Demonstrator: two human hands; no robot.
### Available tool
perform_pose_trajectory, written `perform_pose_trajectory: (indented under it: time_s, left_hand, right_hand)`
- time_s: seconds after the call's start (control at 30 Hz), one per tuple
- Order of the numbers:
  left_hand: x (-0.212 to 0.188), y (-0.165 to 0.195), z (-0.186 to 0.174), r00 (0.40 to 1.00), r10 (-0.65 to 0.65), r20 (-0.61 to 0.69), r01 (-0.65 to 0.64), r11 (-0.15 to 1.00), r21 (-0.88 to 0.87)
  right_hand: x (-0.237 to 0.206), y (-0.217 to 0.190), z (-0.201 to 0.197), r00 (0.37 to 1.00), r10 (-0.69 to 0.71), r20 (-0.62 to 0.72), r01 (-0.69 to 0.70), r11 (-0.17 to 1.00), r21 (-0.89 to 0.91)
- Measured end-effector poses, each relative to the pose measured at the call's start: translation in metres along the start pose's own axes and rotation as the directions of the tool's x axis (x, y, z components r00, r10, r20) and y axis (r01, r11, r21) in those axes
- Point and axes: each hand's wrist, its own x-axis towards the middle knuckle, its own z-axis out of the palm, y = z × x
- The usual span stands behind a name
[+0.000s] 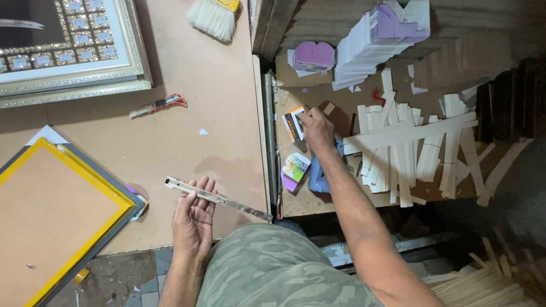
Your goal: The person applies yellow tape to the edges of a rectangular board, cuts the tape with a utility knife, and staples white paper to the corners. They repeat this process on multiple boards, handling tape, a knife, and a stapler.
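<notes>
My left hand (194,218) holds a long thin metal strip (219,199) that lies across its fingers, above the brown work board (187,142). My right hand (316,129) reaches down onto a lower shelf (341,108) and grips a small white and orange box (293,122). Just below that hand lie a blue tool (316,173) and a small colourful packet (295,169).
A yellow-edged frame backing (54,216) lies at the left and an ornate framed picture (71,51) at the top left. A red-handled cutter (156,105) and a brush (213,17) rest on the board. White strips (409,148) and stacked cards (369,45) crowd the shelf.
</notes>
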Motion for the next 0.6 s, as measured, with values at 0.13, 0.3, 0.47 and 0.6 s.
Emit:
perform_pose_trajectory:
  time_s: [0.13, 0.3, 0.47, 0.6]
  left_hand:
    - [-0.002, 0.000, 0.000, 1.000, -0.016, 0.006, 0.016, 1.000, 0.024]
    - [-0.005, 0.000, 0.000, 0.999, -0.030, 0.027, 0.029, 0.999, 0.045]
    - [-0.007, 0.003, -0.003, 0.999, -0.028, 0.018, 0.028, 0.999, 0.026]
    - [-0.007, 0.006, -0.007, 1.000, -0.020, 0.020, 0.020, 1.000, -0.013]
  right_hand:
    - [0.003, -0.001, 0.002, 0.999, -0.047, 0.023, 0.047, 0.999, 0.000]
    - [0.007, 0.005, 0.002, 0.988, -0.149, 0.034, 0.151, 0.987, -0.047]
    - [0.006, 0.008, 0.003, 0.992, -0.128, -0.004, 0.127, 0.989, -0.078]
    - [-0.002, 0.009, 0.004, 0.998, 0.006, -0.070, -0.001, 0.998, 0.067]
